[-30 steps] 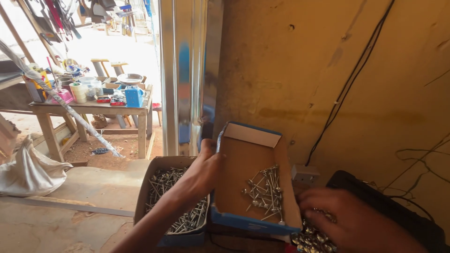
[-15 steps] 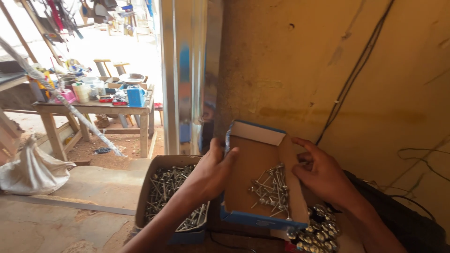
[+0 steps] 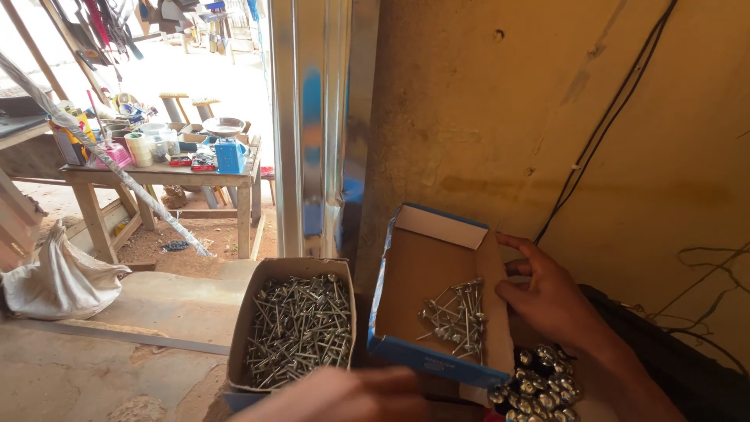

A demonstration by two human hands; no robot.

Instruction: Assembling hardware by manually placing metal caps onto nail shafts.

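Right hand grips the right wall of the tilted blue cardboard box, few roofing nails inside; left hand, blurred below it, holds nothing visible, openness unclear. Box looks light, flimsy; best held by walls.

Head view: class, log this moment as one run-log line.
right hand: holds tilted blue box's right wall | left hand: low, blurred, holding nothing seen | blue box: few nails | brown box: many nails
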